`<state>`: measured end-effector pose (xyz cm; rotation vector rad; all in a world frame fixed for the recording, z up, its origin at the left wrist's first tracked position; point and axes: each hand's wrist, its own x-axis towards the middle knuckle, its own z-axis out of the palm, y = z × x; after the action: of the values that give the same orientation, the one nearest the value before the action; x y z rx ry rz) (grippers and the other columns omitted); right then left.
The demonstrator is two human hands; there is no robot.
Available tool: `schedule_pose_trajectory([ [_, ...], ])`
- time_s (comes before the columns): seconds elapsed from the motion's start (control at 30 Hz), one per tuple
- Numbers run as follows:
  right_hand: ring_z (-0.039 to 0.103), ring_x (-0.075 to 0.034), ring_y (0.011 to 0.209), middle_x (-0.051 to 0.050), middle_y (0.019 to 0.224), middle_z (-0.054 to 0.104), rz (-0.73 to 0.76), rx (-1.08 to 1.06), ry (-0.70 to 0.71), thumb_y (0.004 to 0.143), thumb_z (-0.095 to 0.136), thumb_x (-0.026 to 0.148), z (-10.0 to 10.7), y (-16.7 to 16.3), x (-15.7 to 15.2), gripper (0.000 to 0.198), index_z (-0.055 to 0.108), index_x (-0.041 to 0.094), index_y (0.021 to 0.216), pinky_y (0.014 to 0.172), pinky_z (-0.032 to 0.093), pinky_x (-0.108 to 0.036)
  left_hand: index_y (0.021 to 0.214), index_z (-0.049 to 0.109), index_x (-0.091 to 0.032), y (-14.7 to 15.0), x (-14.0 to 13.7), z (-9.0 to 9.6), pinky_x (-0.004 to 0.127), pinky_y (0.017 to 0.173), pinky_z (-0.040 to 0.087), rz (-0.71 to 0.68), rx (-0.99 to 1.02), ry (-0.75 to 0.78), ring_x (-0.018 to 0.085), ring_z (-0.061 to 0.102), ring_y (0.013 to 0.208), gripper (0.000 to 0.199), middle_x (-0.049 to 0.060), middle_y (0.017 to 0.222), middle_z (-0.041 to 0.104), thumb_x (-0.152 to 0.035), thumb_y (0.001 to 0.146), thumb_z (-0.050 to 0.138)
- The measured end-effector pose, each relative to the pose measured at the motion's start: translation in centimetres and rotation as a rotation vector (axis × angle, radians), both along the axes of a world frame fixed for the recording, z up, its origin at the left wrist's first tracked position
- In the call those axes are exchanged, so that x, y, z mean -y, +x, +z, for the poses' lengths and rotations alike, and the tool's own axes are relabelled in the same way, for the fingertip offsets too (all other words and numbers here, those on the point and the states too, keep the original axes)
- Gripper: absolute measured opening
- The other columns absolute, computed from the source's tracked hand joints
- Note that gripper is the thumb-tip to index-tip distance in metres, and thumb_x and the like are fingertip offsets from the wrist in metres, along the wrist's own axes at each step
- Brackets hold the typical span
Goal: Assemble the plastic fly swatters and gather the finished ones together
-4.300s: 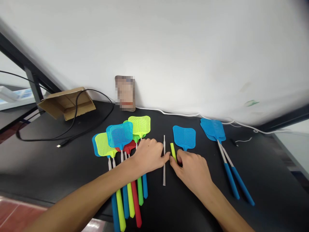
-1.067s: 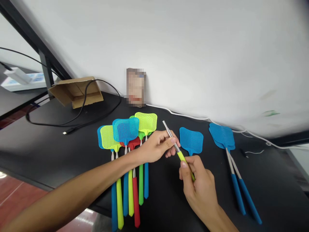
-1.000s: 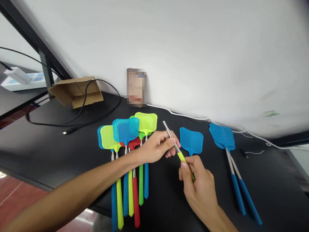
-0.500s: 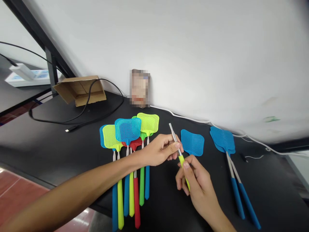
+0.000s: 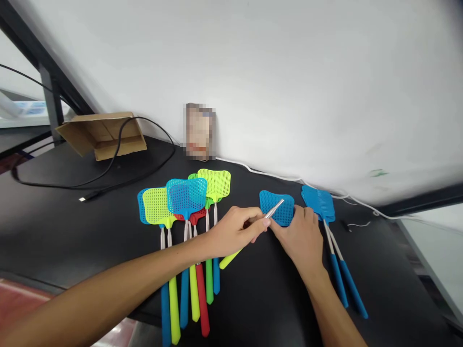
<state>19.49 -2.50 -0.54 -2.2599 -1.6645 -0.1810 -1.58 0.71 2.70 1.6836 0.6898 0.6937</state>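
Note:
My left hand (image 5: 237, 231) is closed around a fly swatter handle with a silver metal rod (image 5: 275, 208) and a yellow-green grip (image 5: 229, 259). The rod points up and right, its bare tip overlapping the view of a loose blue fly swatter head (image 5: 271, 205). My right hand (image 5: 304, 236) is closed at the lower right edge of that head, fingers along its right side and thumb below. Its fingertips are partly hidden. Left of my hands lie several fly swatters with blue, yellow-green (image 5: 217, 183), green and red parts.
Blue fly swatters (image 5: 320, 205) lie together at the right. An open cardboard box (image 5: 121, 144), a black cable (image 5: 115, 154) and a blurred-out package (image 5: 200, 132) are at the back. A white cord (image 5: 264, 173) runs along the wall on the black table (image 5: 249, 294).
My right hand has let go of the yellow-green grip and moved up to the blue head. The handle in my left hand now tilts further right. The view has shifted slightly right.

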Motion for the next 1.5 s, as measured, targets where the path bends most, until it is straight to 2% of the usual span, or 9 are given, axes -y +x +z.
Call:
schedule_pose_trajectory([
  [0.13,0.058,-0.028,0.084,-0.010,0.091,0.063,0.050,-0.290,0.010,0.074,0.075,0.068,0.0,0.5,-0.3,0.057,0.063,0.017,0.096,0.068,0.040,-0.035,0.078,0.058,-0.017,0.1,0.1,-0.1,0.024,0.054,0.035,0.010,-0.024,0.019,0.010,0.047,0.056,0.037,-0.003,0.065,0.058,-0.041,0.104,0.049],
  [0.27,0.040,-0.016,0.064,0.003,0.066,0.043,0.139,-0.727,0.117,0.078,0.076,0.059,0.4,2.1,0.0,0.045,0.058,0.020,0.068,0.060,0.030,-0.030,0.087,0.061,-0.017,0.1,0.1,-0.1,0.024,0.054,0.035,0.008,-0.050,0.054,0.010,0.048,0.055,0.034,-0.003,0.064,0.058,-0.040,0.106,0.044],
  [0.4,0.033,-0.012,0.054,0.007,0.061,0.032,0.181,-0.946,0.141,0.090,0.063,0.060,0.9,2.3,0.3,0.043,0.054,0.022,0.075,0.051,0.030,-0.028,0.093,0.061,-0.018,0.1,-0.1,-0.1,0.024,0.055,0.037,-0.019,-0.111,0.037,0.011,0.050,0.054,0.031,-0.004,0.064,0.059,-0.039,0.106,0.042],
  [0.63,0.054,-0.014,0.062,0.002,0.069,0.059,0.214,-1.496,0.321,0.090,0.072,0.039,3.0,0.8,1.1,0.029,0.051,0.022,0.081,0.057,0.044,-0.028,0.092,0.055,-0.020,0.0,-0.1,0.6,0.024,0.062,0.042,-0.087,-0.150,-0.006,0.011,0.054,0.059,0.024,-0.005,0.063,0.059,-0.032,0.106,0.040],
  [0.77,0.055,-0.014,0.063,0.001,0.072,0.060,0.262,-1.486,0.354,0.095,0.066,0.039,3.6,0.3,1.5,0.022,0.055,0.022,0.085,0.058,0.046,-0.029,0.095,0.057,-0.018,0.0,-0.1,0.7,0.024,0.062,0.042,-0.143,-0.131,-0.017,0.011,0.054,0.060,0.027,-0.004,0.063,0.060,-0.036,0.107,0.040],
  [0.93,0.054,-0.014,0.062,0.002,0.068,0.052,0.289,-1.464,0.337,0.098,0.060,0.044,3.8,0.0,1.6,0.035,0.042,0.024,0.075,0.057,0.047,-0.029,0.101,0.061,-0.016,-0.1,0.2,0.7,0.022,0.055,0.036,-0.195,-0.038,-0.050,0.009,0.046,0.054,0.030,-0.003,0.063,0.059,-0.038,0.107,0.041],
  [1.07,0.053,-0.015,0.060,0.003,0.067,0.050,0.229,-1.392,0.272,0.096,0.062,0.049,3.1,0.6,1.6,0.035,0.045,0.024,0.078,0.052,0.045,-0.028,0.117,0.059,-0.015,-0.1,0.7,1.2,0.023,0.053,0.039,-0.233,0.155,-0.260,0.010,0.044,0.048,0.031,-0.006,0.056,0.052,-0.036,0.108,0.038],
  [1.27,0.043,-0.013,0.047,0.003,0.052,0.048,0.211,-0.812,-0.120,0.095,0.057,0.056,1.6,1.7,1.3,0.049,0.050,0.022,0.062,0.047,0.030,-0.027,0.125,0.056,-0.017,0.0,0.8,1.3,0.019,0.038,0.032,-0.204,0.193,-0.405,0.008,0.039,0.037,0.031,-0.007,0.052,0.053,-0.038,0.107,0.042],
  [1.5,0.047,-0.015,0.052,0.002,0.054,0.055,0.129,-0.482,-0.059,0.090,0.066,0.053,2.6,1.2,1.6,0.041,0.058,0.022,0.064,0.053,0.029,-0.029,0.122,0.057,-0.019,0.3,-0.1,0.3,0.019,0.040,0.032,-0.138,0.077,-0.452,0.006,0.041,0.036,0.028,-0.005,0.058,0.059,-0.039,0.105,0.048],
])
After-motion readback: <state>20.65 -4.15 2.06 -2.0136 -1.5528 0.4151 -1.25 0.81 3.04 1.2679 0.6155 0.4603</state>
